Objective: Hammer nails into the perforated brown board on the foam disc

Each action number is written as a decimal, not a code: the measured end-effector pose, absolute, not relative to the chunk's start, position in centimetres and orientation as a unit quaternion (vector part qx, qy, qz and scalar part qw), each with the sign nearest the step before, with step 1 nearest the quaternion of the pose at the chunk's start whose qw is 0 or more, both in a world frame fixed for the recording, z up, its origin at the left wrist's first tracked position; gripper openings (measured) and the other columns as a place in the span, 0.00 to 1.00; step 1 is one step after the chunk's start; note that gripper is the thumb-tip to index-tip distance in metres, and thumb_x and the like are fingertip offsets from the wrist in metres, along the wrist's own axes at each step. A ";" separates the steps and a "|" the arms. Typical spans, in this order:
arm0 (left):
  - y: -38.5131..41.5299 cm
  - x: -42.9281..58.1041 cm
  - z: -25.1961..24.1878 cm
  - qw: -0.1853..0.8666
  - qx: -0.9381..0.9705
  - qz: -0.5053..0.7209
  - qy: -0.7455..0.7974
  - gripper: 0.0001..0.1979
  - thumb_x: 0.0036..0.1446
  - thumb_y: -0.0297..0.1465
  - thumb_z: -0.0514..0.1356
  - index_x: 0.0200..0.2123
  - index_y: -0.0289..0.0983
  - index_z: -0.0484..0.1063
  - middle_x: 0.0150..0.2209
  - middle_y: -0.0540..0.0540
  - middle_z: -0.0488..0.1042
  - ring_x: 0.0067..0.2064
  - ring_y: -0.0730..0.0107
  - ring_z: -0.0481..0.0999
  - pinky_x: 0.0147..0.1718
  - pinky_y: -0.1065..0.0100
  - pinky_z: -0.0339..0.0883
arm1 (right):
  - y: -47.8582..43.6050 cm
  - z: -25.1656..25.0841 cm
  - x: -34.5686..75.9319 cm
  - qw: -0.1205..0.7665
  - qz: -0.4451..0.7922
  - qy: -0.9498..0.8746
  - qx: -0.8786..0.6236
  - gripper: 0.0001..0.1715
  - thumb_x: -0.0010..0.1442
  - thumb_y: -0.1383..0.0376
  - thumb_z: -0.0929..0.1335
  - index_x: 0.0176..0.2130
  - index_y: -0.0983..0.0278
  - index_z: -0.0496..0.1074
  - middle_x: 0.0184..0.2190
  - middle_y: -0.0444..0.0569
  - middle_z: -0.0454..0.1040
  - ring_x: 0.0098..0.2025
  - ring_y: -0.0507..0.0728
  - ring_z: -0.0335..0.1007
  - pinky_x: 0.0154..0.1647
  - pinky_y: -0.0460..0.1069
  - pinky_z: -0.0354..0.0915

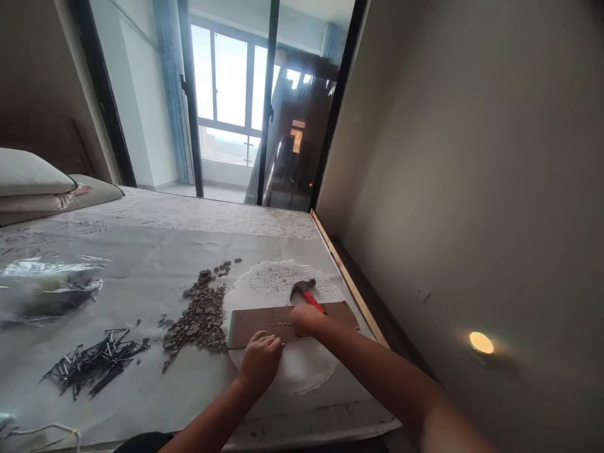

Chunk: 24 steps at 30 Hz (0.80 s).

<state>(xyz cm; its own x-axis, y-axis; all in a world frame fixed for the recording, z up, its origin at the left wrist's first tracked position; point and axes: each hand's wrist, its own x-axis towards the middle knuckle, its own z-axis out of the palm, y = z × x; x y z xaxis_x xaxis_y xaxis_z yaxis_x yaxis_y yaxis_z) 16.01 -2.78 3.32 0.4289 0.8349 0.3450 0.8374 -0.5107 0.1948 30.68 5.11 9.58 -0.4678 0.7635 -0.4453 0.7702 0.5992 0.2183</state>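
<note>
A brown board (255, 319) dotted with rows of small holes lies across a white foam disc (264, 277). My left hand (261, 357) is at the board's near edge, its fingers curled; what they hold, if anything, is hidden. Over the middle of the board my right hand (307, 321) is closed, and its fingertips are out of sight. A short row of small pale bits (282, 324) shows on the board between the hands. Just beyond my right hand rests a claw hammer (306, 292) with a dark head and a red handle, whose lower end passes behind my wrist.
Left of the disc spreads a heap of grey stone chips (201, 314). Farther left lie a pile of long nails (99, 362) and a clear plastic bag (51, 289). A wooden strip (349, 277) edges the covered surface by the wall. Pillows (33, 173) lie at the far left.
</note>
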 end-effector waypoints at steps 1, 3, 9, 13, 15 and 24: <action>-2.6 16.0 3.3 0.007 -0.846 -0.207 -0.491 0.14 0.58 0.23 0.48 0.30 0.37 0.73 0.31 0.44 0.77 0.36 0.66 0.76 0.50 0.57 0.61 | 5.2 9.6 30.8 0.253 -0.004 0.862 0.439 0.12 0.62 0.62 0.65 0.44 0.66 0.70 0.45 0.51 0.72 0.44 0.56 0.70 0.44 0.54 0.68; -2.4 15.8 3.1 0.012 -0.849 -0.216 -0.482 0.14 0.59 0.24 0.48 0.30 0.37 0.73 0.31 0.44 0.77 0.36 0.66 0.76 0.49 0.57 0.62 | 5.5 9.6 31.0 0.246 0.001 0.872 0.424 0.13 0.61 0.62 0.65 0.44 0.66 0.70 0.44 0.50 0.72 0.44 0.56 0.70 0.43 0.55 0.68; -2.3 15.6 3.0 -0.013 -0.850 -0.247 -0.466 0.12 0.59 0.26 0.49 0.31 0.38 0.73 0.34 0.44 0.77 0.39 0.66 0.75 0.50 0.59 0.61 | 5.0 10.8 32.2 0.209 0.017 0.898 0.387 0.09 0.61 0.68 0.65 0.42 0.68 0.71 0.41 0.52 0.74 0.43 0.57 0.71 0.42 0.54 0.69; -2.5 15.8 3.7 -0.039 -0.829 -0.249 -0.499 0.15 0.60 0.28 0.48 0.27 0.38 0.72 0.28 0.45 0.76 0.34 0.67 0.75 0.46 0.61 0.62 | 4.4 11.7 33.1 0.179 0.031 0.905 0.384 0.14 0.59 0.77 0.63 0.43 0.71 0.72 0.41 0.58 0.76 0.44 0.61 0.72 0.40 0.52 0.68; -2.7 16.0 4.0 -0.035 -0.819 -0.228 -0.526 0.16 0.60 0.28 0.47 0.26 0.37 0.71 0.27 0.45 0.76 0.32 0.66 0.75 0.43 0.61 0.63 | 4.4 11.7 33.3 0.177 0.034 0.902 0.392 0.12 0.60 0.74 0.63 0.44 0.70 0.72 0.41 0.56 0.75 0.44 0.60 0.72 0.41 0.52 0.68; -4.0 16.5 3.4 -0.011 -0.840 -0.181 -0.511 0.12 0.58 0.24 0.49 0.33 0.36 0.73 0.35 0.41 0.77 0.41 0.64 0.75 0.49 0.60 0.59 | 4.5 10.4 31.7 0.172 0.017 0.873 0.456 0.18 0.62 0.61 0.65 0.50 0.66 0.67 0.47 0.52 0.69 0.44 0.57 0.69 0.43 0.56 0.68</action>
